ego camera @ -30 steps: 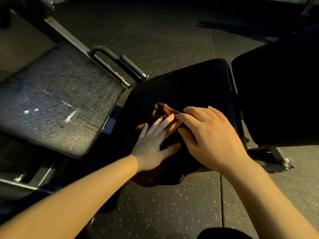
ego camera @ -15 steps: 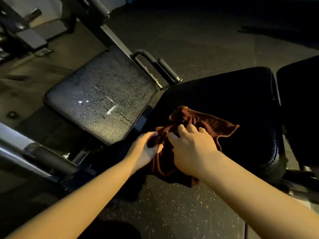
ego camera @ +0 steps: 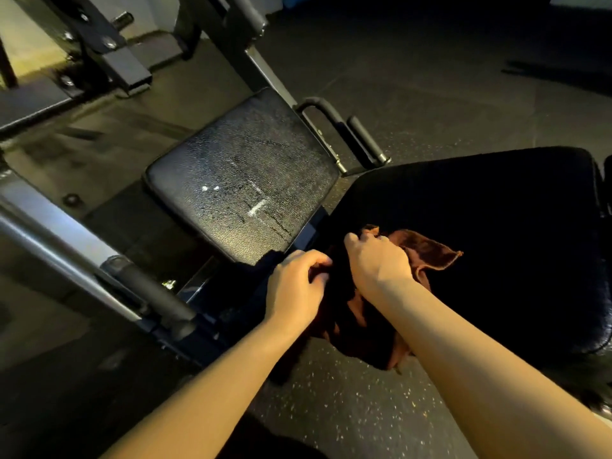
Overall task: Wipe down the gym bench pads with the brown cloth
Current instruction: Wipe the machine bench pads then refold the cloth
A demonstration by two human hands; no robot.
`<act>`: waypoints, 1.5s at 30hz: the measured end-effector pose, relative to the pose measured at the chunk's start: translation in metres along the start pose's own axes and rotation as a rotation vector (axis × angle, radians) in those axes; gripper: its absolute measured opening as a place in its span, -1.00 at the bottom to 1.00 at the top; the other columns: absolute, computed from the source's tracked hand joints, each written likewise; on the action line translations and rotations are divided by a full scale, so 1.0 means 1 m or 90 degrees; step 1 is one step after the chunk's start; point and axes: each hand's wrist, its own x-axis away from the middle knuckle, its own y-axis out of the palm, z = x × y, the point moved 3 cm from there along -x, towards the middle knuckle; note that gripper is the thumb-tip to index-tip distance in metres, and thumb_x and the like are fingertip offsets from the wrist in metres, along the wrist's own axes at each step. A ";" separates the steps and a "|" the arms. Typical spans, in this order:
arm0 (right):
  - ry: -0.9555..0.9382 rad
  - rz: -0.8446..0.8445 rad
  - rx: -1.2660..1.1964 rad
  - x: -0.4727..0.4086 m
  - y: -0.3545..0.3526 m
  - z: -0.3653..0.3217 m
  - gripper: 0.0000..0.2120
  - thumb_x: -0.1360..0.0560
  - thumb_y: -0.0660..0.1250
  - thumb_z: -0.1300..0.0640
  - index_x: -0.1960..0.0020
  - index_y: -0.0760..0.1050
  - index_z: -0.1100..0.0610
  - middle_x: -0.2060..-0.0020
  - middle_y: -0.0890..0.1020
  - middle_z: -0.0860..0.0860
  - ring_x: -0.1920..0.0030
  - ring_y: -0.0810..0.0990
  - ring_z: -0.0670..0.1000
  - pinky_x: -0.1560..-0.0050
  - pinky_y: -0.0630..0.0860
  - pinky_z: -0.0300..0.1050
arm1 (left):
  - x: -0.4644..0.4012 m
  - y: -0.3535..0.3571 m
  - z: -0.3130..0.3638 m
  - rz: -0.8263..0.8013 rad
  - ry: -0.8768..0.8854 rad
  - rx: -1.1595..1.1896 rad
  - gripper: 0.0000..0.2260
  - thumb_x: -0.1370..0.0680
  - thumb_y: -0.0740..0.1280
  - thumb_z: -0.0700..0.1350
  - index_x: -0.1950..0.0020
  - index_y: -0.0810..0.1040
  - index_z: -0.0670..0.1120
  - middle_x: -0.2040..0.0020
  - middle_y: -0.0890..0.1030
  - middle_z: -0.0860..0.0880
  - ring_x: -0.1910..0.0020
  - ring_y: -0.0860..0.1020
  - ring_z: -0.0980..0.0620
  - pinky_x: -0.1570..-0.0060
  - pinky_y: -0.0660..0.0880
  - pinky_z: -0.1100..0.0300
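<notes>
On the dark bench pad (ego camera: 496, 226), the left hand (ego camera: 298, 289) and right hand (ego camera: 377, 263) both grip the brown cloth (ego camera: 427, 253), likely bunching it; next, a firm sweep across.

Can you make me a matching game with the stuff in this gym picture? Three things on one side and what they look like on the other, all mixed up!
Things:
1. brown cloth
2. worn pad
3. dark pad

Descriptions:
A. cracked, with white marks
B. bunched up, gripped by both hands
C. smooth and black, under the cloth

Pairs: 1-B, 2-A, 3-C
</notes>
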 end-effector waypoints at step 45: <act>0.245 0.174 -0.465 -0.117 0.121 -0.159 -0.31 -0.56 0.03 -0.20 -0.49 0.34 0.26 -0.37 0.40 0.41 -0.35 0.42 0.44 -0.28 0.37 0.42 | -0.171 -0.149 -0.127 0.232 0.313 -0.638 -0.56 -0.67 0.06 0.09 -0.43 0.48 -0.08 -0.39 0.52 -0.13 -0.39 0.45 -0.17 -0.32 0.34 -0.19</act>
